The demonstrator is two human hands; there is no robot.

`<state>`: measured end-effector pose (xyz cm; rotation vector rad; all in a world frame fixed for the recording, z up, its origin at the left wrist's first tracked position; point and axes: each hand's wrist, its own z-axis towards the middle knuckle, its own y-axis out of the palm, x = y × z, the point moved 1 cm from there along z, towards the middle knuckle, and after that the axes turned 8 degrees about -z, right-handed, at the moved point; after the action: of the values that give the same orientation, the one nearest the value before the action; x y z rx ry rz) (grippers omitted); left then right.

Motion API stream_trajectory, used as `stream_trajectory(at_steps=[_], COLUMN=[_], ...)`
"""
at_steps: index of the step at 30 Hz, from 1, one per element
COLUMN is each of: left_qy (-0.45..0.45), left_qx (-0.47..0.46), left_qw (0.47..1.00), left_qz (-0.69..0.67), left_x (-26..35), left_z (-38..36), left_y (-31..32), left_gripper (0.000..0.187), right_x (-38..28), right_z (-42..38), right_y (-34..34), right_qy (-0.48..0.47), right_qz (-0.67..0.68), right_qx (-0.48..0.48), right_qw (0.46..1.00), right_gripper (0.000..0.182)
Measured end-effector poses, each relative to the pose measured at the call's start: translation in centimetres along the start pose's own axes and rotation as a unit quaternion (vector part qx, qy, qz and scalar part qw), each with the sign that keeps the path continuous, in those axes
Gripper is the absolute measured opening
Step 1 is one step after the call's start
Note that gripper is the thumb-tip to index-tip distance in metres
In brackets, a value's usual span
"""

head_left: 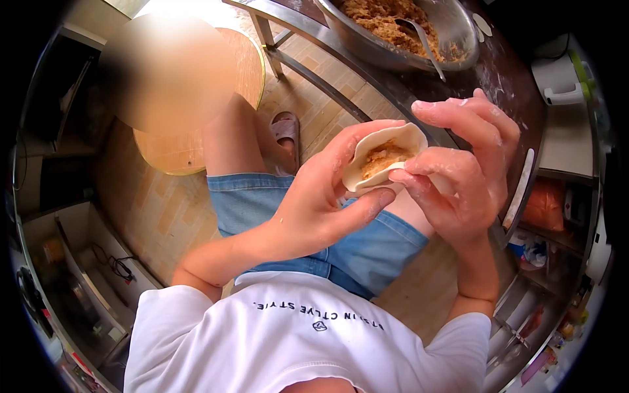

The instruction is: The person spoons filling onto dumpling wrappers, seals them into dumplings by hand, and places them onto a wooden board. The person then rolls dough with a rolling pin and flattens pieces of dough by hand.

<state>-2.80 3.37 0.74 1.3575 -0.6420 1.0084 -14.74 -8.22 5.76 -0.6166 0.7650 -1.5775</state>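
Observation:
A round dumpling wrapper (357,171) with brown minced filling (385,157) in its middle is held up in front of my lap. My left hand (321,177) cups it from the left, its thumb below and its fingers along the far side. The thumb and index finger of my right hand (462,173) pinch the wrapper's near right edge, with the other fingers raised and spread. The wrapper's sides curve up, and its top is open, showing the filling. White flour dusts the fingers of both hands.
On the dark table (501,78) at the upper right stands a metal bowl (386,56) of filling with a spoon (426,46) in it. Pale wrappers (483,24) lie beside it. A round wooden-topped stool (246,59) is at the left, and a shelf (557,239) at the right.

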Motion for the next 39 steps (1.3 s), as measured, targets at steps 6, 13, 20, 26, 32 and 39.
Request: stream_trajectory(at_steps=[6, 13, 20, 26, 32, 39], left_qy=[0.136, 0.149, 0.117, 0.179, 0.148, 0.084], left_qx=[0.026, 0.008, 0.055, 0.033, -0.041, -0.088], left_qw=[0.979, 0.97, 0.984, 0.983, 0.987, 0.992], left_qz=[0.148, 0.19, 0.12, 0.025, 0.041, 0.039], left_x=[0.0, 0.3, 0.8, 0.0, -0.1, 0.7], left_z=[-0.1, -0.2, -0.4, -0.3, -0.2, -0.7], left_y=[0.7, 0.5, 0.6, -0.2, -0.6, -0.6], left_gripper=[0.06, 0.063, 0.045, 0.035, 0.03, 0.028], right_x=[-0.1, -0.2, -0.1, 0.3, -0.7, -1.1], right_z=[0.2, 0.0, -0.2, -1.4, -3.0, -1.8], right_y=[0.1, 0.5, 0.7, 2.5, 4.1, 3.2], right_qy=[-0.024, -0.016, -0.018, 0.174, 0.159, 0.051], right_qz=[0.035, 0.104, 0.153, 0.327, 0.352, 0.164], right_qx=[0.02, 0.038, 0.05, 0.071, -0.046, 0.006], right_qw=[0.999, 0.994, 0.987, 0.926, 0.921, 0.985], right_gripper=[0.017, 0.021, 0.029, 0.092, 0.111, 0.074])
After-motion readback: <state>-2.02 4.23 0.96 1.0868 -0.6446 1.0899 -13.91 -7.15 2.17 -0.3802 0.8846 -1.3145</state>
